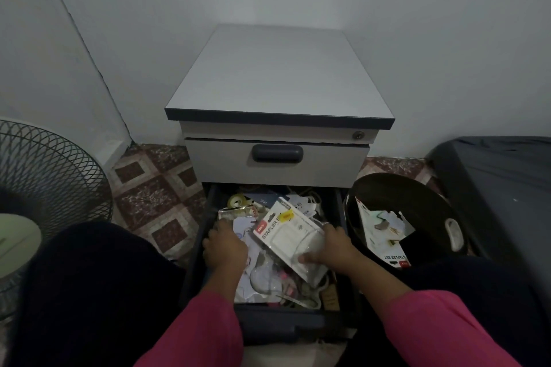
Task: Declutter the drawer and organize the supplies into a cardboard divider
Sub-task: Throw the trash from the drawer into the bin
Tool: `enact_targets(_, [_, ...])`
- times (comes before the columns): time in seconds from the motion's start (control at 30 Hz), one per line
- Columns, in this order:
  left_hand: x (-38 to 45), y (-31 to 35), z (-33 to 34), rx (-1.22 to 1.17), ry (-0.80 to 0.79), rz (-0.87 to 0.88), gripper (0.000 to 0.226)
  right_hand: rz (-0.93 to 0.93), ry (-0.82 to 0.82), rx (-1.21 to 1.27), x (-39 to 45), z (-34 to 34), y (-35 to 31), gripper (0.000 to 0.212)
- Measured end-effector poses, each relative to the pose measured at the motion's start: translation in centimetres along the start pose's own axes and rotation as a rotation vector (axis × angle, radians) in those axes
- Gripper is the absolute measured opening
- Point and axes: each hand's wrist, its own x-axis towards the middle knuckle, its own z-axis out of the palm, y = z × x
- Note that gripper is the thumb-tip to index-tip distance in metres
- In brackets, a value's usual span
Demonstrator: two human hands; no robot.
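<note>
Two hands are down in the open drawer (196, 247) at the bottom centre of the head view, below the shut upper drawer of the grey cabinet (277, 77). At centre right, the right hand (334, 244) grips the clear stapler set package (293, 235), thumb on its face and fingers curled round its far edge, lifting it tilted above the clutter. The left hand (225, 243), just left of it, reaches into the loose papers with fingers bent; whether it holds anything I cannot tell. A tape roll (237, 201) lies near the drawer's back. At lower right stands a dark bin (417, 197) already holding similar packaging. No cardboard divider shows. The decluttering step seems underway; next, the package likely needs carrying right and releasing over the bin.
</note>
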Motion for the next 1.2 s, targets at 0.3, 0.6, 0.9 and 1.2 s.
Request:
enact_targets(0.3, [1.6,-1.2,1.3,-0.245,-0.096,-0.122,0.045,0.023,0.02,0.154,0.2,0.0,0.0,0.054])
enact_targets(0.6, [1.4,-1.1,1.6,-0.354,-0.215,-0.181,0.065,0.138,-0.034,0.321,0.3,-0.2,-0.6,0.039])
enact_targets(0.9, [-0.2,-0.1,1.9,-0.303,-0.463,-0.093,0.14,0.157,-0.032,0.438,0.2,-0.5,-0.6,0.054])
enact_targets(1.2, [2.5,0.3,-2.9,-0.303,-0.568,-0.006,0.039,0.238,-0.019,0.573,-0.5,-3.7,-0.7,0.032])
